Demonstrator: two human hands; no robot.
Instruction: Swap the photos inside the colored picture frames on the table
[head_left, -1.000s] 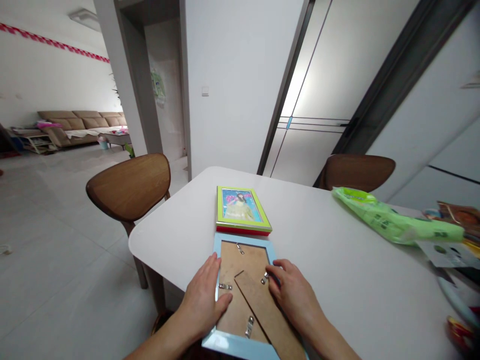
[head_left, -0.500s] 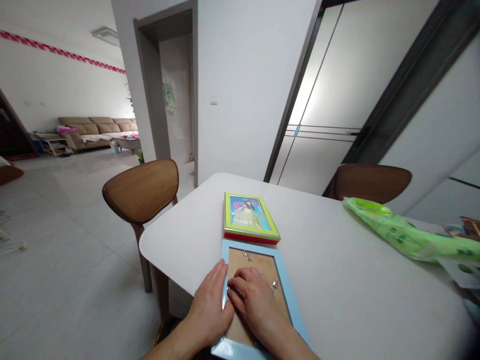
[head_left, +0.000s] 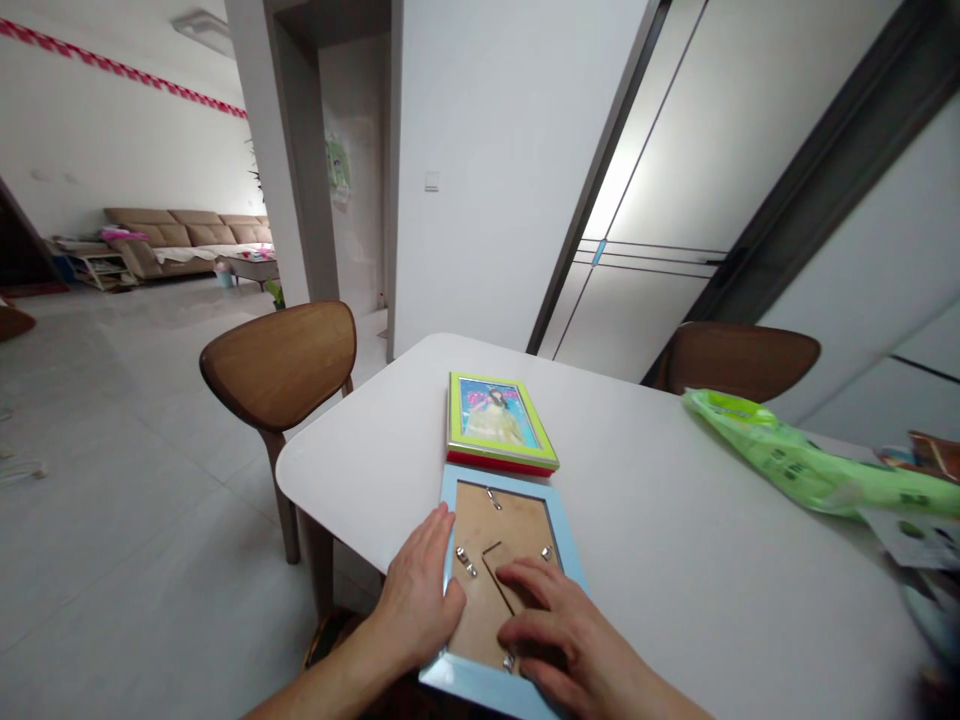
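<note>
A light blue picture frame (head_left: 574,548) lies back side up at the table's near edge. Its brown backing board (head_left: 472,520) has several metal clips and a thin, dark bent line near the middle. My left hand (head_left: 416,590) grips the frame's left edge, fingers along the outside and thumb over the board. Above the lower right of the board is my right hand (head_left: 559,625), fingers apart and curved, with nothing visible in them. One metal clip (head_left: 509,662) shows close to its fingers. Just beyond stands a stack of frames, topped by a yellow-green picture frame (head_left: 536,430).
The white table (head_left: 675,560) carries a green plastic package (head_left: 795,465) and other items on the right. Wooden chairs stand at the left (head_left: 281,360) and far right (head_left: 742,360). A wall and a door rise behind.
My right hand has moved right and toward me, away from the left clip, and its fingers have spread. That clip and the bent line now show. My left hand stays at the edge.
</note>
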